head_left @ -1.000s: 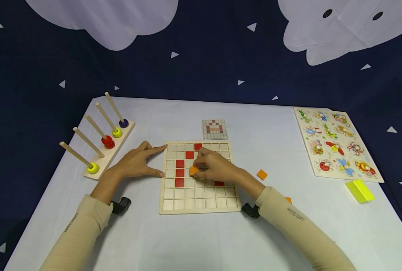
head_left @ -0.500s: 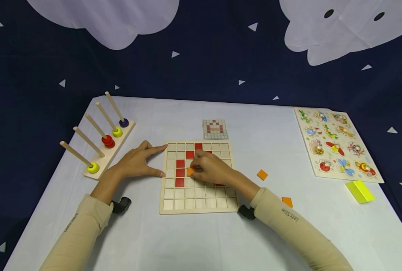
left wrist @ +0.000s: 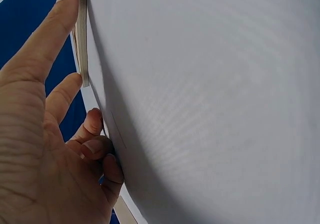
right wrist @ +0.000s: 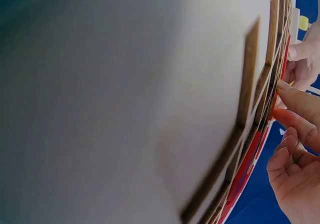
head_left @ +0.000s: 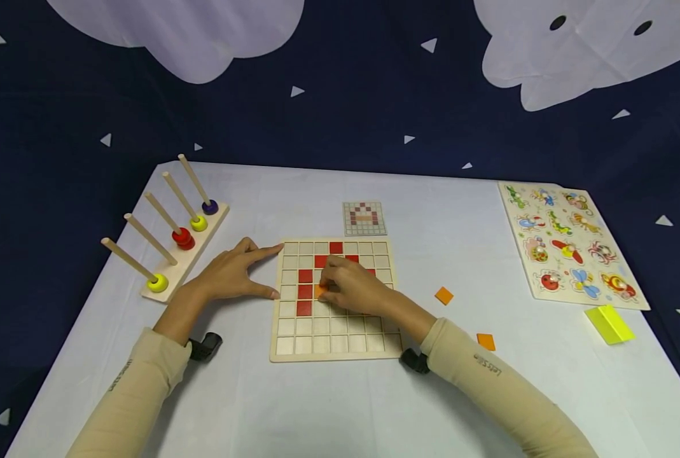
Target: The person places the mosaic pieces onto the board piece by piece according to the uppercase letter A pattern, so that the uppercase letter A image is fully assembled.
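Observation:
A wooden grid board [head_left: 311, 345] lies on the table, with several red square tiles [head_left: 305, 292] in its cells. My left hand [head_left: 228, 275] rests at the board's left side, index finger and thumb stretched out against its edge; the left wrist view shows its other fingers bent. Over the middle of the grid, my right hand [head_left: 353, 287] holds an orange square tile [head_left: 320, 291] by thumb and fingertips. That tile sits at the cell just right of the red column, low at the board in the right wrist view. Part of the grid is hidden under this hand.
Two loose orange tiles [head_left: 444, 296] lie right of the board. A small pattern card [head_left: 364, 219] is behind it. At left stands a peg stacker [head_left: 186, 257] with coloured rings; at right are a bug puzzle board [head_left: 571, 245] and a folded yellow piece [head_left: 609, 324].
My right hand has shifted slightly left and down with the orange tile, which now sits lower into a cell. More of the loose orange tile by the sleeve shows. The left hand stays put.

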Motion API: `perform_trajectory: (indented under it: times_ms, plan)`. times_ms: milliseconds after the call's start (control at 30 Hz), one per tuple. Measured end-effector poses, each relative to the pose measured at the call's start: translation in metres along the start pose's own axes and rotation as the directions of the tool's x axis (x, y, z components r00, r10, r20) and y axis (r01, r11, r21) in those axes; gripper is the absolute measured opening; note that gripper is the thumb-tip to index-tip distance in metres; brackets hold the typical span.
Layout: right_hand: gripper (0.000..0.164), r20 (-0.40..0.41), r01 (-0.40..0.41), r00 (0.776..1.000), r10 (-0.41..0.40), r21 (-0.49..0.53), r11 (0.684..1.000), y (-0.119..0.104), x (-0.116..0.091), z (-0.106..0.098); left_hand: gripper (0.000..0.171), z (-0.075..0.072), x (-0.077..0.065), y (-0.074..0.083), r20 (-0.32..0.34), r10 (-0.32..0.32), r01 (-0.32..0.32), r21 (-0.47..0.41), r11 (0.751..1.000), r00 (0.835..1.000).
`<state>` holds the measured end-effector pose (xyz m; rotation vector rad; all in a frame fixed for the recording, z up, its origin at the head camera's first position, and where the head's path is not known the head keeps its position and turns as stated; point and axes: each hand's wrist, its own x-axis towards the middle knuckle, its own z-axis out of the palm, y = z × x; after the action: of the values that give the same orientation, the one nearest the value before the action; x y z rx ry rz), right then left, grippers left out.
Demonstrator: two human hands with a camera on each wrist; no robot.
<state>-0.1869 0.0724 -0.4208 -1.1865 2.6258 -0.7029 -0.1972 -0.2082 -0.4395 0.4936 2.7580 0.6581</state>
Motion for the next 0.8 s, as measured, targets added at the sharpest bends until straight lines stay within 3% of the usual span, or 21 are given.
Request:
perform_trajectory:
  times_ms: [200,400,800]
  plan:
    - [0.026,0.022,-0.057,0.998,0.056,0.051,0.997,0.001,-0.005,-0.006,0.103,0.000,0.000,0.001,0.005,-0.008,0.008,-0.002,1.000,1.000]
    - [0.032,-0.023,-0.103,0.994,0.106,0.094,0.990,0.009,-0.017,-0.021,0.104,0.000,0.000,0.001,0.003,-0.017,0.017,-0.001,1.000,1.000]
    - [0.031,-0.074,-0.194,0.976,0.204,0.123,0.973,0.034,-0.064,-0.047,0.104,0.000,-0.001,0.000,-0.002,0.000,0.000,-0.001,1.000,1.000]
